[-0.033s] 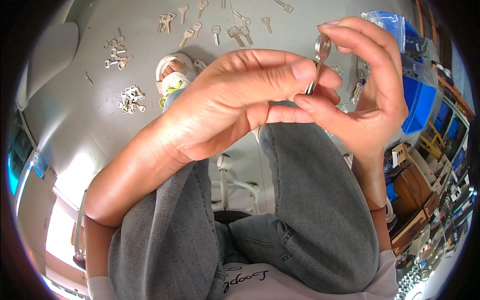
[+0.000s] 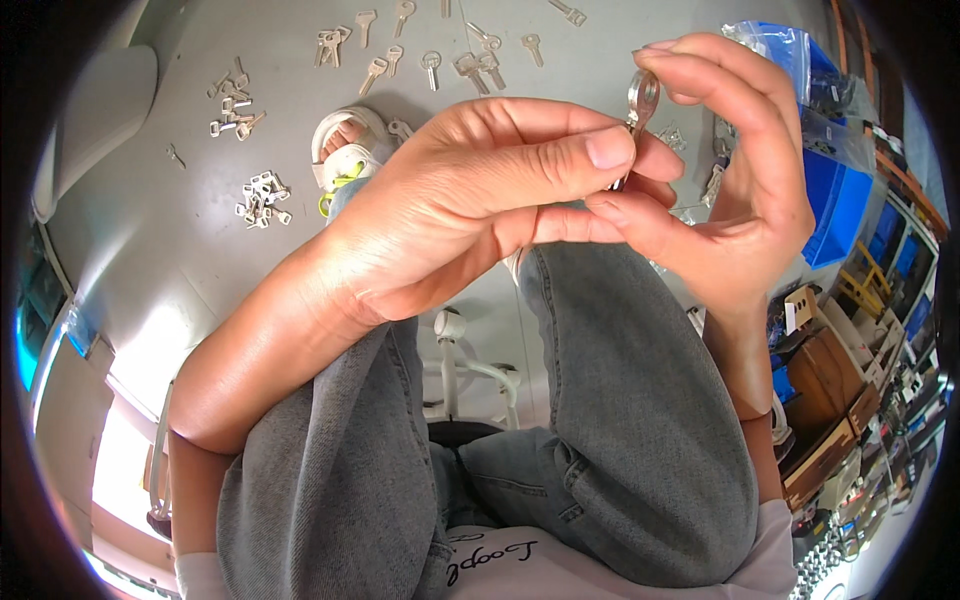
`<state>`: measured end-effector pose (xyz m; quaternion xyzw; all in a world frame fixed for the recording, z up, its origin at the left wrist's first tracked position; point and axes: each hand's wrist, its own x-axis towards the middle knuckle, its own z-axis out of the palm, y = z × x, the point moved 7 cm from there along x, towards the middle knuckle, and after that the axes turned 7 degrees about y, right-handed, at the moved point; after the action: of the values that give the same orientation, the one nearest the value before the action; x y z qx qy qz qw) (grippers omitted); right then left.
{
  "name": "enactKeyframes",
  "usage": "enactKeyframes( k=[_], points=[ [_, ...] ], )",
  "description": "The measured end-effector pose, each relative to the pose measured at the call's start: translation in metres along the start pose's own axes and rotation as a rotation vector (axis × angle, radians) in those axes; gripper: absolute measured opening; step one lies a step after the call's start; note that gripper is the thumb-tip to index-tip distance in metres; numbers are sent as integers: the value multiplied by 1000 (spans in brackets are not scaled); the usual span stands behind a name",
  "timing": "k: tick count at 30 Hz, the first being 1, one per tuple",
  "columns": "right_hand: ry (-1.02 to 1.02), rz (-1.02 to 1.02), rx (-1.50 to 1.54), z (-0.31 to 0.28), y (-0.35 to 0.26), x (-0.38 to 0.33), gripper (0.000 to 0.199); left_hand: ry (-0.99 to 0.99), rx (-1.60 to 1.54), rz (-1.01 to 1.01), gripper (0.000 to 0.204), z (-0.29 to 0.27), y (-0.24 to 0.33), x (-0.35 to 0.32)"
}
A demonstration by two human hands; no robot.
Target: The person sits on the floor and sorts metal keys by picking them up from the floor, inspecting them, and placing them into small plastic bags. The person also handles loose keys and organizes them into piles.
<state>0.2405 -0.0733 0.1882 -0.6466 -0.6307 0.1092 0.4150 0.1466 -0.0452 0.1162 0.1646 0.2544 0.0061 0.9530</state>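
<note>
My left hand (image 2: 470,190) is closed, pinching a metal key (image 2: 645,92) between thumb and fingers. The key stands nearly upright, its rounded, holed head above my thumb and most of its blade hidden. Whether a second key lies flat against it I cannot tell. My right hand (image 2: 745,170) curves round the key from the right. Its index fingertip is at the head and its thumb tip close to the blade's lower end.
Loose keys lie on the grey floor (image 2: 300,85). A pile of small keys (image 2: 264,200) lies left of my sandalled foot (image 2: 348,150), a looser cluster (image 2: 235,110) beyond it. At right are blue bins (image 2: 838,205) with clear bags and a cluttered shelf (image 2: 885,290). My denim-clad knees are below my hands.
My left thumb has slid slightly right and down over the key, covering more of its blade. The key's head has turned a little. My right hand has hardly moved.
</note>
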Motion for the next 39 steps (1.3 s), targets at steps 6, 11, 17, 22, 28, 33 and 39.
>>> enactKeyframes(
  k=[6, 11, 17, 22, 28, 33, 39],
  points=[
    [-32, -61, -36, 5, -9, 5, 53, -15, 92, 47, 28, -4, 3, 2],
    [-2, -47, -16, 1, -2, -1, 54, 15, 130, 61, 27, -3, 4, 2],
    [29, 4, 135, -1, 5, -5, 56, 104, 323, 105, 25, -3, 10, -3],
    [34, 34, 184, 2, 13, -10, 56, 177, 447, 141, 21, -5, 16, -3],
    [19, 28, 185, 5, 9, -10, 56, 215, 561, 161, 18, -6, 19, -4],
    [-5, 23, 199, 8, 7, -9, 57, 192, 503, 140, 18, -8, 16, -3],
    [27, 159, 374, 10, 18, -14, 56, 155, 420, 104, 30, -4, 15, -4]
  ],
)
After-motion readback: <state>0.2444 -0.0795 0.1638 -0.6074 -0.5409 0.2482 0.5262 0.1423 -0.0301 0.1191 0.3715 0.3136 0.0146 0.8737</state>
